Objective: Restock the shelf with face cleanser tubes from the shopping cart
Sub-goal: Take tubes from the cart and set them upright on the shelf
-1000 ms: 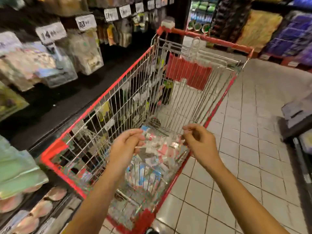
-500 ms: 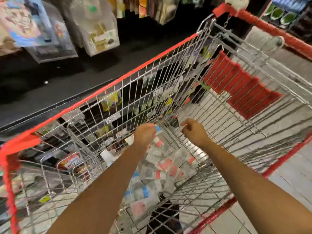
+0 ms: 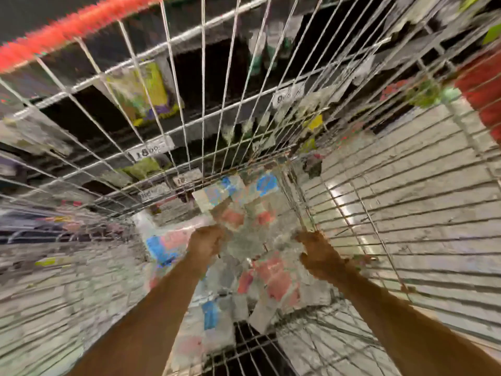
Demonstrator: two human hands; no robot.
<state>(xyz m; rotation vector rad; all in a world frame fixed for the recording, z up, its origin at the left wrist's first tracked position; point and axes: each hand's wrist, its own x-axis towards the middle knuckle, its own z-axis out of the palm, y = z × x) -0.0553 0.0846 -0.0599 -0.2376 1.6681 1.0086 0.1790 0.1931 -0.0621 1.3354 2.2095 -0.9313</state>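
Both arms are reaching down into the shopping cart (image 3: 189,90), under its red rim. The face cleanser tubes (image 3: 271,275), in clear wrap with pink and blue patches, are lying heaped on the cart's floor. The left hand (image 3: 206,241) and right hand (image 3: 318,253) are sinking into the heap, knuckles up and fingers curling. The blur is too heavy to tell whether either hand is pinching a tube or only pressing on the heap. Price tags (image 3: 150,151) are showing through the cart's far wall.
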